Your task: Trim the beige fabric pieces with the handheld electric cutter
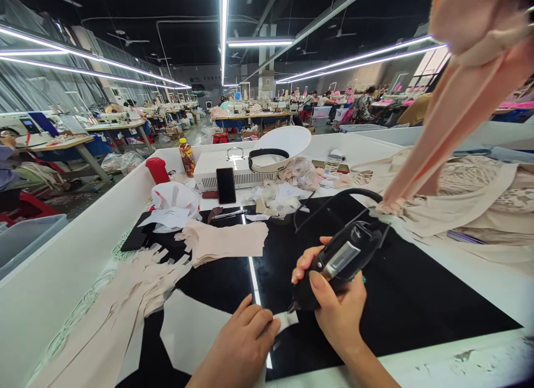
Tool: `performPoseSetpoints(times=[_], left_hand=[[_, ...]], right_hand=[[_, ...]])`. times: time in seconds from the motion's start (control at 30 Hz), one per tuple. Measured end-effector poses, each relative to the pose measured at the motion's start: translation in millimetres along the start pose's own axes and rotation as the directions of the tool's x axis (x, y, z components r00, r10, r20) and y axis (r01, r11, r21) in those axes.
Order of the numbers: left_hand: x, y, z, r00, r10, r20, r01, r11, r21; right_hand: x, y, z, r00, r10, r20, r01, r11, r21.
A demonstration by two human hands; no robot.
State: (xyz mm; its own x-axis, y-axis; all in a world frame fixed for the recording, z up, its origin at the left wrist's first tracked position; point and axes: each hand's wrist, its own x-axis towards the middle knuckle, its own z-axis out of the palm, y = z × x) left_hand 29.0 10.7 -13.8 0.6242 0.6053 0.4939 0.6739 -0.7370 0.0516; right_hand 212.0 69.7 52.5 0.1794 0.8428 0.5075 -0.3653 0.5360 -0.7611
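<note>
On mat (417, 299) | R hand (339, 313) clamped on tool (344, 254) | L hand (242, 343) flat on scrap (288, 320)

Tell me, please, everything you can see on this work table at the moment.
Black mat: one, black, covering the table centre.
Small white fabric piece: one, white, on the mat under the tool tip.
Black corded handheld tool: one, black, above the white piece.
Folded beige fabric stack: one, beige, mid-mat.
Beige cut fabric strips: many, beige, left side.
Black smartphone: one, black, propped against the white box.
White vented box: one, white, far edge.
Red cylindrical container: one, red, far left.
Beige lace garments: a heap, beige, right side.
Left hand: one, fingertips pressing the white piece.
Right hand: one, gripping the tool.
</note>
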Motion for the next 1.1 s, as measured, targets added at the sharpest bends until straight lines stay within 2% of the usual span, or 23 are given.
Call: performPoseSetpoints(times=[0.3, 0.63, 0.87, 1.1], left_hand=[[2, 1, 2.5, 0.999, 0.009, -0.053, -0.007, 0.999, 0.040], [2, -1, 4.5, 0.998, 0.025, -0.062, -0.021, 0.997, 0.068], [1, 0, -0.1, 1.000, 0.008, -0.017, -0.007, 1.000, 0.023], [0, -1, 0.2, 1.000, -0.011, 0.012, 0.010, 1.000, 0.005]], right_hand=[[-7, 11, 4, 0.998, 0.038, 0.043, -0.038, 0.999, 0.012], [-4, 5, 8, 0.999, 0.026, 0.026, -0.025, 1.000, -0.015], [0, 3, -3, 1.000, -0.007, -0.013, 0.007, 1.000, -0.011], [-2, 5, -3, 1.000, -0.001, 0.000, 0.001, 1.000, -0.025]])
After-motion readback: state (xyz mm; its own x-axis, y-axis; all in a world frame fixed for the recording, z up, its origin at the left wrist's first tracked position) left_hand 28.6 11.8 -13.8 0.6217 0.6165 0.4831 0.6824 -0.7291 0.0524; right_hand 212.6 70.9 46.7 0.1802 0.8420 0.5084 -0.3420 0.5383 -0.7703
